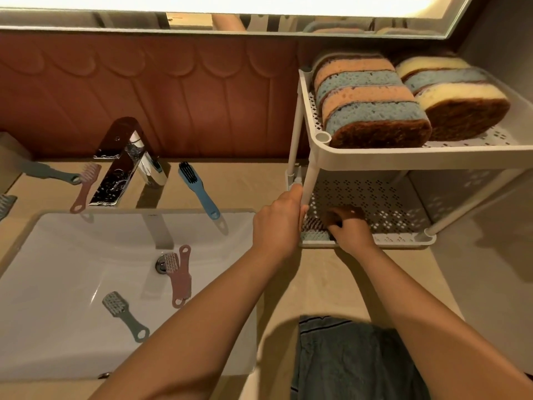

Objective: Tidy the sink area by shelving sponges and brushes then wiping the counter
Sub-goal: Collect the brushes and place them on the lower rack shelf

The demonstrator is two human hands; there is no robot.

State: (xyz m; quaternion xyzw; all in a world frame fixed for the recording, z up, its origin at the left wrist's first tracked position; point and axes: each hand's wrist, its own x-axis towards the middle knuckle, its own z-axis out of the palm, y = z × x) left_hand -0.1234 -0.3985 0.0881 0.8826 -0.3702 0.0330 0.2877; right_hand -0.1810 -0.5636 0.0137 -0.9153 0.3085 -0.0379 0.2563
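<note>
Risk 1: the rack looks light and stands on thin posts. If the left hand lets go of the front post while the right hand is pushing into the lower shelf, the rack could slide or tip, and the sponges stacked on end on the top tier may fall.

Risk 2: the brush sits at the very front-left edge of the lower shelf, bristles toward the rim. Released there, it could roll off onto the counter.

Risk 3: brushes in the sink lie beside the drain; a careless reach could knock them around.

Left hand: curled closed around the rack's front post, bracing it.

Right hand: fingers bent down over the brush handle on the lower shelf, in contact. Whether it grips or merely rests on it, cannot tell; the palm hides the fingertips.

Remaining, by judgement: a blue brush by the faucet, more at far left, two in the sink. Cloth lies on the near counter, wipe not started.
</note>
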